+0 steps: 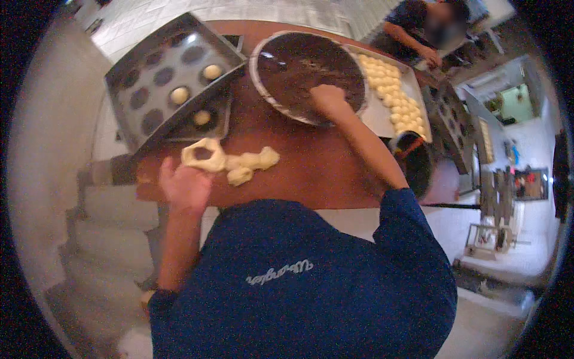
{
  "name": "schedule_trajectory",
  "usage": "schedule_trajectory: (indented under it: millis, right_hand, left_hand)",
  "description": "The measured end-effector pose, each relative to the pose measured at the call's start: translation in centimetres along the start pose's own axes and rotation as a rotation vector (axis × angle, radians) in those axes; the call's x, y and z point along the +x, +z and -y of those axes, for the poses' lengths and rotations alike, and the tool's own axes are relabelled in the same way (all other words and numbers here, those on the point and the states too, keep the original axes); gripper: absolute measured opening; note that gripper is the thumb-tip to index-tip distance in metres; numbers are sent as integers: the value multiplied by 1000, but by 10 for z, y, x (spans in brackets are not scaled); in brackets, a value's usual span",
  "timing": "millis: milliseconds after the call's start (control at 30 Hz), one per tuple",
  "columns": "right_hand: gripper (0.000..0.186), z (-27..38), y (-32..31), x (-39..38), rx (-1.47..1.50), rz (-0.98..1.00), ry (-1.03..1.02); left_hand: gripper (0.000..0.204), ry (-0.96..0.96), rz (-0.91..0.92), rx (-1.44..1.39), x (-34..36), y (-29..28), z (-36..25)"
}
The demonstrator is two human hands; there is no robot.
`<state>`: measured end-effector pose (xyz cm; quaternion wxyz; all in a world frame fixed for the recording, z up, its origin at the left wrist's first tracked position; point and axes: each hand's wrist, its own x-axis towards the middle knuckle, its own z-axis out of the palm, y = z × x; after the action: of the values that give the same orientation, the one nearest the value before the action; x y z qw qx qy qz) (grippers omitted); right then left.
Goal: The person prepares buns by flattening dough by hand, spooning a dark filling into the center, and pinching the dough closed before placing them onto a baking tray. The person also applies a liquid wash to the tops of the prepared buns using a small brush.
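Observation:
My left hand is palm up at the table's near left, thumb apart. It holds a flattened piece of dough with a dark centre; the dough hides its fingers. Next to this on the table lie several lumps of pale dough. My right hand is over the near right side of a large round bowl of dark brown filling. Its fingers are curled closed, and what they hold, if anything, is hidden.
At the left, a metal baking tray with round dark spots and two dough balls overlaps another tray. A tray of dough balls stands right of the bowl. A dark container is near my right forearm. Another person works at the far right.

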<state>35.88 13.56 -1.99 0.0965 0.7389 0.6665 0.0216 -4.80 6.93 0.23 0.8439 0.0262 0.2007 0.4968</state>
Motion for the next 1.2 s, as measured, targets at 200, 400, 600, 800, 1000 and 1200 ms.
schedule_trajectory:
  millis: [200,400,600,800,1000,1200]
  right_hand:
    - [15,84,-116,-149,572,-902,-659]
    - [25,112,-95,-147,1104,-468,-739]
    - [33,103,-60,-132,1813,676,-175]
    - [21,141,-52,-149,1212,-474,-392]
    - [25,111,-77,-158,1269,-325,-472]
    - [45,110,-102,-181,997,-416,-466]
  left_hand:
    - [40,-143,164,-32,-29,32,30]
    - [40,-82,38,666,-39,61,67]
    - [30,532,186,1877,-35,47,73]
    - [51,171,-65,719,5,17,82]
    - [60,-248,240,561,-9,34,59]
    - [58,-14,90,873,-14,64,79]
